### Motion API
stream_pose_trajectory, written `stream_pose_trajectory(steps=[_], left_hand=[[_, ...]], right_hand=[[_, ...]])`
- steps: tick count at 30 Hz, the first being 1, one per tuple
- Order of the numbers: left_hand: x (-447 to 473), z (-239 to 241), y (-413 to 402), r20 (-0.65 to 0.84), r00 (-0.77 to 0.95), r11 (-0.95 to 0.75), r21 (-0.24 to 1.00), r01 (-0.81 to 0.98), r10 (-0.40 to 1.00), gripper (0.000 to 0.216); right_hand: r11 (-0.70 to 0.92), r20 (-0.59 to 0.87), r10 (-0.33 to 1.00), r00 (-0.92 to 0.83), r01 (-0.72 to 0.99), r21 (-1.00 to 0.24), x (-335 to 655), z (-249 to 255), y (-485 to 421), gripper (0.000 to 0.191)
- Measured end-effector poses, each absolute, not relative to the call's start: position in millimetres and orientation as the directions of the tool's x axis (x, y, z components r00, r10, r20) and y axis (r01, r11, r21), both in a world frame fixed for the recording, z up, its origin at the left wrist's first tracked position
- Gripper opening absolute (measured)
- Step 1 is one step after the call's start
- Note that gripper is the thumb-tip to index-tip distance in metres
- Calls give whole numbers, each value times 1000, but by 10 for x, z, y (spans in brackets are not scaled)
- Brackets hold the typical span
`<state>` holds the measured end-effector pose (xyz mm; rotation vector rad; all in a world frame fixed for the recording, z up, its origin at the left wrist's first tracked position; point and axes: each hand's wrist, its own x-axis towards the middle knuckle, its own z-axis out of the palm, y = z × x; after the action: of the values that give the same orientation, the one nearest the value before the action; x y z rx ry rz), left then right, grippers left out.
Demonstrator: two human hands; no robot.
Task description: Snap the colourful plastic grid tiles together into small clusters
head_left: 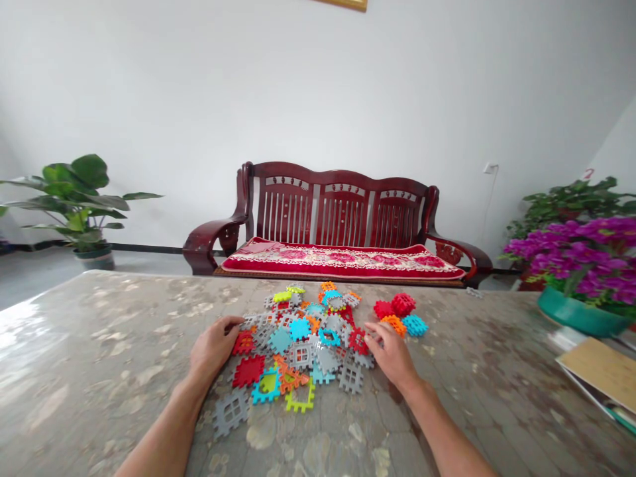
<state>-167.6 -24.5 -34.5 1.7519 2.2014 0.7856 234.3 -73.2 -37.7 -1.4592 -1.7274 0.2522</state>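
Observation:
A pile of plastic interlocking tiles with notched edges lies on the table in grey, red, blue, orange and lime green. On the pile's left side rests my left hand, fingers bent and slightly apart, fingertips by a grey tile and just above a red windowed tile. My right hand is at the opposite side, thumb and index finger apart, touching or almost touching a red windowed tile. Neither hand shows a firm grip. Near me lie a solid red tile and a grey windowed tile.
Beyond my right hand sit a red assembled block, an orange one and a blue one. Purple flowers in a green planter and a brown folder occupy the right of the patterned table. A wooden bench stands behind.

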Motion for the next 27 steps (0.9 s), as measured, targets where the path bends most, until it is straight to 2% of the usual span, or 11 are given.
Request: stream_pose_trajectory(steps=[7, 12, 19, 24, 27], left_hand=[[-1661, -313, -257, 166, -255, 129, 537, 833, 953, 32], [-1653, -293, -264, 141, -262, 152, 524, 838, 955, 33], [-1702, -378, -214, 159, -243, 123, 535, 836, 957, 33], [-1717, -402, -185, 153, -235, 114, 552, 826, 960, 33], [-1721, -399, -180, 139, -247, 132, 551, 824, 959, 33]], right_hand=[[316, 383, 916, -124, 810, -494, 2208, -271, -820, 43], [301, 367, 923, -117, 815, -496, 2184, -269, -811, 47], [323, 468, 883, -21, 751, -575, 2344, -224, -683, 58], [243, 486, 864, 136, 731, -638, 2841, -177, -368, 63], [138, 487, 851, 195, 812, -567, 3202, -111, -155, 62]])
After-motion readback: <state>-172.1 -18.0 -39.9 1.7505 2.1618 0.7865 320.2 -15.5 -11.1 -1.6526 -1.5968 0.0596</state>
